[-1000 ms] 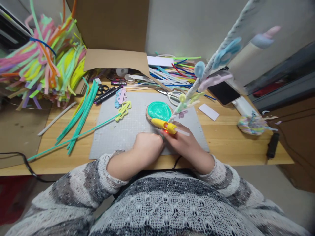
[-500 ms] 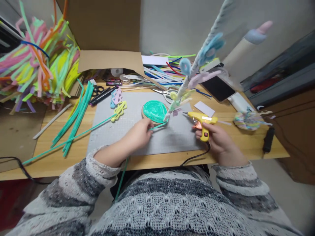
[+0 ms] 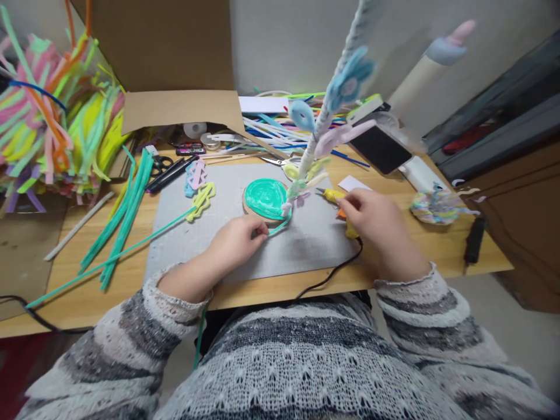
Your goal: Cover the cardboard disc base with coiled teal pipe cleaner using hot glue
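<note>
My left hand (image 3: 238, 239) pinches a green pipe cleaner (image 3: 279, 229) at the near edge of a round wooden base (image 3: 251, 213). Green coils (image 3: 265, 197) cover the base's top. A white wrapped stem (image 3: 321, 122) rises at a slant from the base's right edge, bearing a blue flower (image 3: 351, 79) and small pastel leaves. My right hand (image 3: 376, 224) is curled over the body of a yellow glue gun (image 3: 330, 195), hiding much of it. Its nozzle points left toward the stem, and its orange trigger shows below my fingers.
A grey cutting mat (image 3: 175, 233) lies under the base. Green pipe cleaners (image 3: 126, 216) and black pens (image 3: 170, 175) lie left; a big pastel bundle (image 3: 52, 116) stands beyond. Scissors (image 3: 280, 161), a phone (image 3: 380, 149) and a black-handled tool (image 3: 475, 242) are also there. The gun's cord (image 3: 332, 274) crosses the table edge.
My right hand has shifted from the glue gun's handle to over its body. My left hand still pinches the green pipe cleaner by the base. The whole view has shifted slightly.
</note>
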### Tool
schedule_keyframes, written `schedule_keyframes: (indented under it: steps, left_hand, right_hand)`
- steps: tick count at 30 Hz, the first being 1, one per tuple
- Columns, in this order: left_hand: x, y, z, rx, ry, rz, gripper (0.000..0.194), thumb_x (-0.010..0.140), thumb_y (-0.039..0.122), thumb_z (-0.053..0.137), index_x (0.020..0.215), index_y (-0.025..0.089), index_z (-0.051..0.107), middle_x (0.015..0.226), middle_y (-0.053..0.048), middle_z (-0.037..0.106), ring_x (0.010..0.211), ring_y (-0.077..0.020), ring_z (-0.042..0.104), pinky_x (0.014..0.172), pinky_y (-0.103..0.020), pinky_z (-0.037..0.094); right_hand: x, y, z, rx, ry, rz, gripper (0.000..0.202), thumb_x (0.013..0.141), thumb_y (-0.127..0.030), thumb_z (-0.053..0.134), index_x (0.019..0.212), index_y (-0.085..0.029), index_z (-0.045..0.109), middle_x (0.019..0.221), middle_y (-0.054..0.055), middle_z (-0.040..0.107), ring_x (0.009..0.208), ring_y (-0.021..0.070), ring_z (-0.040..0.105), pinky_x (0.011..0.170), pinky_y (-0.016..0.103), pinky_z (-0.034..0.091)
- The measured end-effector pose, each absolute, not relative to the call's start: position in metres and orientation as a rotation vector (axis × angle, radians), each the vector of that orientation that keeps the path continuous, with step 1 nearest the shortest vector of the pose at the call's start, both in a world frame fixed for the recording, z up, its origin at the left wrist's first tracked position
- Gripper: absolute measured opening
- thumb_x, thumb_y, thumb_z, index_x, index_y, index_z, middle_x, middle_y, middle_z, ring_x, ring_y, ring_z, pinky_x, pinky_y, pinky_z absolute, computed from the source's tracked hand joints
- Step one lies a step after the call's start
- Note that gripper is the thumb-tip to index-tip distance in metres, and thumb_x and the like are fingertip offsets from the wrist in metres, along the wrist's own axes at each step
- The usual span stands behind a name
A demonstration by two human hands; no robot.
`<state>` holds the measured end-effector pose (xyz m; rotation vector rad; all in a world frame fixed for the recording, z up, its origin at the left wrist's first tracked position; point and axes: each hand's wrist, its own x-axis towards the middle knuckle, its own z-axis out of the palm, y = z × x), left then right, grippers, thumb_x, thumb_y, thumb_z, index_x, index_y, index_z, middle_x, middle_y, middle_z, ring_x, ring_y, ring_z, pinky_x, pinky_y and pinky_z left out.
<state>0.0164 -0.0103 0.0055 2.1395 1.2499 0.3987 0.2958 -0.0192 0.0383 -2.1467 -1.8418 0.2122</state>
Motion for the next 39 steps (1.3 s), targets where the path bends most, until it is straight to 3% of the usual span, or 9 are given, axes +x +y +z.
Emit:
schedule_keyframes:
  steps: [3,6,9,12,16,23,25,32,39]
  left_hand:
    - [0.016,-0.01,0.004,2.132,1.208,0.405,0.014,0.083,0.017,0.061,0.091,0.02,0.072,0.095,-0.003,0.074,0.086,-0.0181,0.066,0.077,-0.03,0.049]
    - [0.017,-0.008,0.002,2.13,1.186,0.43,0.015,0.084,0.018,0.062,0.091,0.021,0.074,0.1,-0.005,0.074,0.092,-0.0192,0.067,0.084,-0.032,0.05]
    - [0.017,-0.007,0.001,2.155,1.179,0.437,0.015,0.084,0.018,0.063,0.091,0.021,0.075,0.102,-0.006,0.074,0.094,-0.0199,0.067,0.086,-0.033,0.05]
    - [0.017,-0.007,0.002,2.188,1.173,0.417,0.015,0.085,0.019,0.062,0.093,0.021,0.075,0.102,-0.006,0.074,0.095,-0.0203,0.067,0.087,-0.034,0.05]
    - [0.017,-0.008,0.006,2.211,1.184,0.384,0.016,0.085,0.02,0.062,0.094,0.021,0.076,0.103,-0.006,0.074,0.094,-0.0201,0.067,0.085,-0.033,0.051]
    - [0.017,-0.009,0.007,2.21,1.199,0.371,0.016,0.086,0.023,0.061,0.093,0.021,0.075,0.1,-0.005,0.074,0.09,-0.0192,0.068,0.079,-0.031,0.051]
    - [0.017,-0.009,0.007,2.219,1.196,0.364,0.016,0.086,0.023,0.061,0.093,0.022,0.075,0.1,-0.005,0.074,0.09,-0.0189,0.067,0.079,-0.031,0.051]
    - [0.017,-0.01,0.009,2.302,1.177,0.312,0.016,0.086,0.024,0.061,0.093,0.024,0.076,0.1,-0.004,0.074,0.09,-0.0184,0.067,0.078,-0.029,0.05]
    - [0.013,-0.009,0.009,2.426,1.145,0.29,0.018,0.089,0.027,0.059,0.095,0.025,0.075,0.105,-0.003,0.074,0.094,-0.0193,0.068,0.08,-0.03,0.05]
  right_hand:
    - [0.264,-0.004,0.031,-1.667,-2.043,0.404,0.021,0.083,-0.022,0.052,0.091,-0.021,0.071,0.097,0.009,0.073,0.09,0.0238,0.065,0.08,0.036,0.048]
    - [0.238,0.013,0.014,-1.544,-2.074,0.44,0.032,0.077,-0.007,0.043,0.09,-0.018,0.071,0.103,0.009,0.072,0.097,0.0231,0.064,0.088,0.036,0.047]
    - [0.226,0.018,-0.001,-1.536,-1.995,0.423,0.033,0.08,-0.007,0.039,0.087,-0.017,0.069,0.1,0.009,0.072,0.095,0.0225,0.063,0.089,0.034,0.047]
    - [0.226,0.012,-0.006,-1.547,-1.946,0.42,0.036,0.082,-0.007,0.037,0.097,-0.019,0.068,0.1,0.008,0.072,0.094,0.0224,0.063,0.087,0.033,0.048]
    - [0.231,0.006,-0.003,-1.569,-1.975,0.368,0.049,0.074,0.0,0.036,0.11,-0.018,0.065,0.101,0.008,0.072,0.095,0.0241,0.063,0.088,0.035,0.048]
    - [0.232,-0.002,-0.002,-1.485,-2.096,0.306,0.051,0.067,0.002,0.039,0.105,-0.018,0.067,0.111,0.008,0.072,0.109,0.0242,0.061,0.104,0.039,0.041]
    - [0.233,-0.006,-0.003,-1.509,-2.139,0.319,0.052,0.067,0.003,0.039,0.105,-0.02,0.067,0.11,0.007,0.073,0.108,0.0239,0.062,0.108,0.043,0.038]
    - [0.234,-0.014,-0.007,-1.56,-2.283,0.287,0.053,0.074,-0.003,0.042,0.121,-0.021,0.059,0.12,0.009,0.07,0.117,0.0239,0.06,0.12,0.058,0.008]
    - [0.23,-0.015,-0.002,-1.555,-2.345,0.162,0.048,0.081,-0.003,0.04,0.121,-0.024,0.057,0.113,0.007,0.071,0.111,0.0231,0.063,0.119,0.059,0.008]
